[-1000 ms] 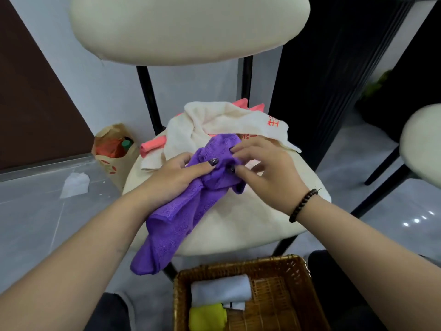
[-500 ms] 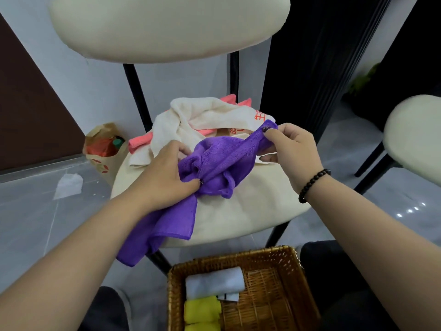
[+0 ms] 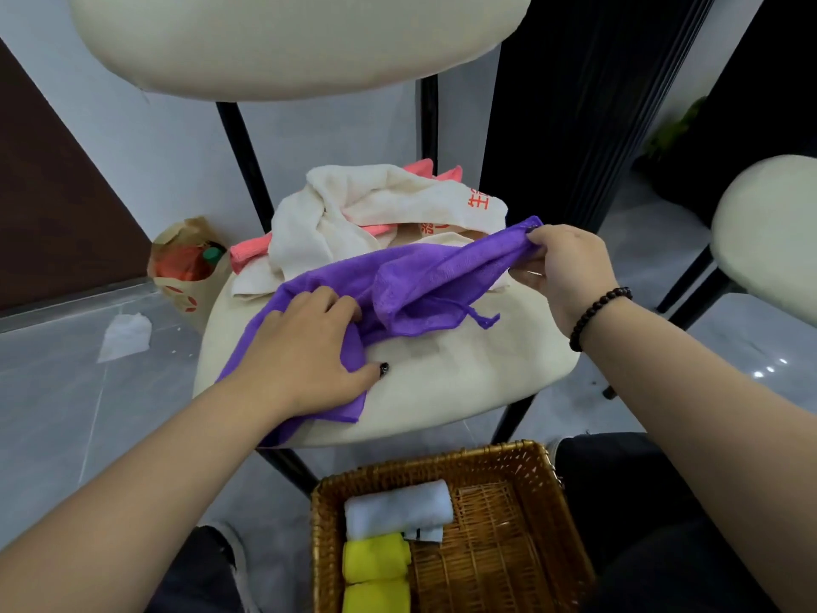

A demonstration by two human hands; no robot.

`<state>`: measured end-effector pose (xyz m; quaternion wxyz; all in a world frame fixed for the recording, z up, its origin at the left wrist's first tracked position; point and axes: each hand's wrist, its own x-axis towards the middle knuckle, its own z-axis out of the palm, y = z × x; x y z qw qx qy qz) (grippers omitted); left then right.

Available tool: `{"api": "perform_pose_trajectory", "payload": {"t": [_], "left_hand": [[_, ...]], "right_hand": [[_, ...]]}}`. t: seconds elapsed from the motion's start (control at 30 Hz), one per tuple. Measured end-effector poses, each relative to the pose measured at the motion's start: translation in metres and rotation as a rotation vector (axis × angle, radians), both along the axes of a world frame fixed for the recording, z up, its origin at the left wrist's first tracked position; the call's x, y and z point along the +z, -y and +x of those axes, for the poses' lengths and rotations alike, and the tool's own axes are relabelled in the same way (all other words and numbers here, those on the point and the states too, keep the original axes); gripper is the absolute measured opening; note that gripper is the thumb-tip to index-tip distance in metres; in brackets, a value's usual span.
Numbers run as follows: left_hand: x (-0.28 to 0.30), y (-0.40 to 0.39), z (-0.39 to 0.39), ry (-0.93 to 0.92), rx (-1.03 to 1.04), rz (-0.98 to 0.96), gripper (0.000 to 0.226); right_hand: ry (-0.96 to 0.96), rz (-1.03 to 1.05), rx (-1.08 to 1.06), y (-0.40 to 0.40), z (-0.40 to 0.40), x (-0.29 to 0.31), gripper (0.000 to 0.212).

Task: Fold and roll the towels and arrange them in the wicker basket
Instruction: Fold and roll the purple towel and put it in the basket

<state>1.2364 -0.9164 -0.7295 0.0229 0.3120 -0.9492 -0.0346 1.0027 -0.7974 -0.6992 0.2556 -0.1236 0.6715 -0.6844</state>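
Note:
A purple towel [image 3: 424, 276] is stretched across the cream chair seat [image 3: 464, 373]. My right hand [image 3: 561, 272] pinches its far right corner and lifts it. My left hand [image 3: 305, 347] grips the towel's left part, fingers curled into the cloth, thumb pressing it to the seat. Behind lie a cream towel [image 3: 353, 205] with red print and a pink towel [image 3: 250, 250] under it. The wicker basket [image 3: 521, 462] stands below the seat, holding a rolled white towel [image 3: 398, 508] and yellow rolled towels [image 3: 376, 564] along its left side.
The cream chair back [image 3: 287, 37] hangs above on black posts [image 3: 238, 157]. Another chair [image 3: 769, 232] stands at right. On the grey floor at left are a paper bag [image 3: 190, 267] and a white tissue [image 3: 126, 336]. My dark-trousered knees flank the basket.
My right hand has pulled the purple towel's corner out to the right, spreading the bunched cloth. My left hand slid lower on the towel and holds it on the seat.

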Motion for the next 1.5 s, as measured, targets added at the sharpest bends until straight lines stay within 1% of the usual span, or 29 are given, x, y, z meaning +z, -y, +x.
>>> {"api": "perform_pose_trajectory", "payload": {"t": [0.07, 0.13, 0.2, 0.33, 0.37, 0.4, 0.43, 0.5, 0.53, 0.57, 0.6, 0.63, 0.7, 0.73, 0.77, 0.83, 0.87, 0.9, 0.97, 1.0, 1.07, 1.1, 1.17, 1.23, 1.3, 1.33, 1.37, 1.43, 1.5], "left_hand": [[0.002, 0.0, 0.003, 0.016, 0.007, 0.053, 0.078], [0.004, 0.001, 0.007, -0.038, -0.033, 0.122, 0.063], [0.009, 0.005, 0.012, -0.122, -0.076, 0.211, 0.048], [0.024, 0.014, 0.022, -0.271, -0.037, 0.423, 0.044], [0.028, 0.016, 0.023, -0.32, -0.022, 0.468, 0.042], [0.031, 0.017, 0.024, -0.373, -0.007, 0.5, 0.038], [0.033, 0.017, 0.024, -0.43, -0.004, 0.512, 0.035], [0.037, 0.012, 0.021, -0.521, -0.02, 0.506, 0.027], [0.038, 0.008, 0.018, -0.554, -0.025, 0.511, 0.02], [0.038, 0.003, 0.016, -0.58, -0.022, 0.529, 0.014], [0.039, -0.001, 0.014, -0.6, -0.017, 0.553, 0.015], [0.039, -0.005, 0.013, -0.617, -0.015, 0.585, 0.021], [0.043, -0.011, 0.009, -0.649, -0.008, 0.638, 0.025], [0.045, -0.013, 0.008, -0.672, -0.006, 0.645, 0.026], [0.047, -0.014, 0.007, -0.703, 0.002, 0.649, 0.028], [0.051, -0.016, 0.006, -0.776, 0.032, 0.703, 0.028], [0.053, -0.016, 0.006, -0.823, 0.049, 0.766, 0.027], [0.055, -0.016, 0.005, -0.88, 0.07, 0.851, 0.026], [0.06, -0.013, 0.006, -0.981, 0.128, 1.024, 0.023], [0.063, -0.012, 0.007, -1.003, 0.142, 1.086, 0.023], [0.064, -0.009, 0.01, -0.956, 0.136, 1.146, 0.024], [0.063, -0.008, 0.01, -0.912, 0.123, 1.154, 0.025], [0.062, -0.01, 0.012, -0.841, 0.098, 1.158, 0.024], [0.063, -0.012, 0.014, -0.773, 0.061, 1.091, 0.021], [0.064, -0.007, 0.019, -0.631, 0.021, 0.91, 0.034], [0.065, -0.004, 0.022, -0.548, 0.026, 0.798, 0.039], [0.065, -0.001, 0.024, -0.488, 0.039, 0.693, 0.039], [0.066, 0.005, 0.029, -0.478, 0.055, 0.551, 0.024], [0.068, 0.009, 0.034, -0.498, 0.075, 0.443, 0.015]], "right_hand": [[0.13, -0.068, -0.016, 0.0, -0.001, -0.003, 0.012], [0.214, -0.115, -0.015, -0.002, -0.003, -0.006, 0.014], [0.22, -0.121, 0.0, -0.005, -0.006, -0.008, 0.016], [0.18, -0.06, -0.007, -0.011, -0.012, -0.01, 0.022], [0.143, -0.029, -0.012, -0.012, -0.014, -0.009, 0.021], [0.055, 0.02, -0.019, -0.013, -0.016, -0.01, 0.02], [-0.104, 0.12, -0.018, -0.015, -0.018, -0.009, 0.017], [-0.486, 0.335, 0.015, -0.02, -0.017, -0.011, 0.009], [-0.648, 0.418, 0.047, -0.022, -0.013, -0.014, 0.008], [-0.774, 0.463, 0.09, -0.025, -0.004, -0.015, 0.012], [-0.88, 0.445, 0.134, -0.027, 0.003, -0.019, 0.019], [-0.961, 0.38, 0.182, -0.03, 0.015, -0.018, 0.025], [-1.048, 0.189, 0.323, -0.034, 0.034, -0.014, 0.03], [-1.027, 0.102, 0.43, -0.036, 0.042, -0.011, 0.033], [-0.948, 0.051, 0.555, -0.038, 0.05, -0.007, 0.033], [-0.773, 0.016, 0.765, -0.04, 0.061, -0.006, 0.031], [-0.766, 0.03, 0.801, -0.04, 0.063, -0.008, 0.031], [-0.81, 0.057, 0.799, -0.04, 0.063, -0.011, 0.029], [-0.843, 0.094, 0.754, -0.038, 0.056, -0.013, 0.018], [-0.795, 0.104, 0.753, -0.037, 0.051, -0.01, 0.018], [-0.707, 0.143, 0.832, -0.036, 0.04, -0.006, 0.022], [-0.694, 0.182, 0.9, -0.037, 0.037, -0.005, 0.021], [-0.705, 0.277, 1.025, -0.039, 0.041, -0.008, 0.01], [-0.723, 0.313, 1.058, -0.042, 0.049, -0.015, 0.032], [-0.716, 0.298, 1.019, -0.044, 0.051, -0.015, 0.036], [-0.695, 0.282, 0.997, -0.045, 0.051, -0.013, 0.034], [-0.66, 0.259, 0.969, -0.046, 0.049, -0.009, 0.031], [-0.602, 0.21, 0.917, -0.049, 0.044, -0.001, 0.03], [-0.597, 0.197, 0.877, -0.052, 0.036, 0.003, 0.039]]}}
